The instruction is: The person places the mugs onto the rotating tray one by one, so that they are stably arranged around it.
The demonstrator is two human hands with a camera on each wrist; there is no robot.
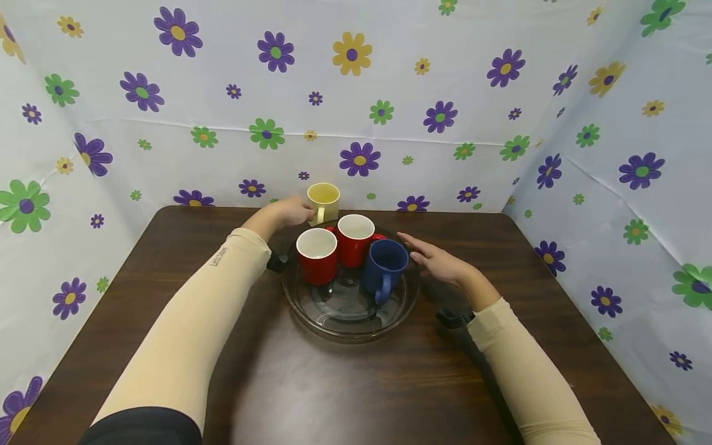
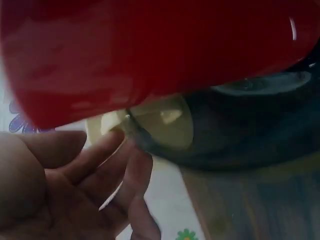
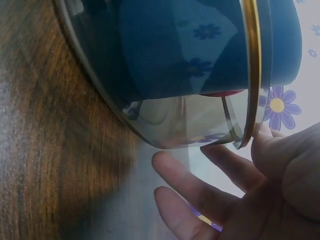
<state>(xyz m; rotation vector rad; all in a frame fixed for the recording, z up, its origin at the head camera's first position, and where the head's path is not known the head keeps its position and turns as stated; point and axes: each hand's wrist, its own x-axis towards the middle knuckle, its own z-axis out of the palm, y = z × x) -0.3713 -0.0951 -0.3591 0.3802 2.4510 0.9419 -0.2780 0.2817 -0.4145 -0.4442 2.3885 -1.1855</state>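
Observation:
A yellow mug (image 1: 324,196) stands behind a round clear glass dish (image 1: 350,334). My left hand (image 1: 290,212) is at the mug's handle side, fingertips close to the handle. In the left wrist view, the thumb lies apart from the loosely bent fingers; whether they touch the handle is unclear. Two red mugs (image 1: 317,262) with white insides and a blue mug (image 1: 385,262) stand upright in the dish. At the dish's right side is my right hand (image 1: 442,264), its fingers extended. The right wrist view shows its thumb (image 3: 265,145) at the rim, fingers spread along the outer wall.
The dish stands on a dark brown wooden table (image 1: 334,395). A white flowered cloth (image 1: 311,111) hangs right behind the table and along its sides. One red mug (image 2: 150,55) fills the upper left wrist view, close to that hand.

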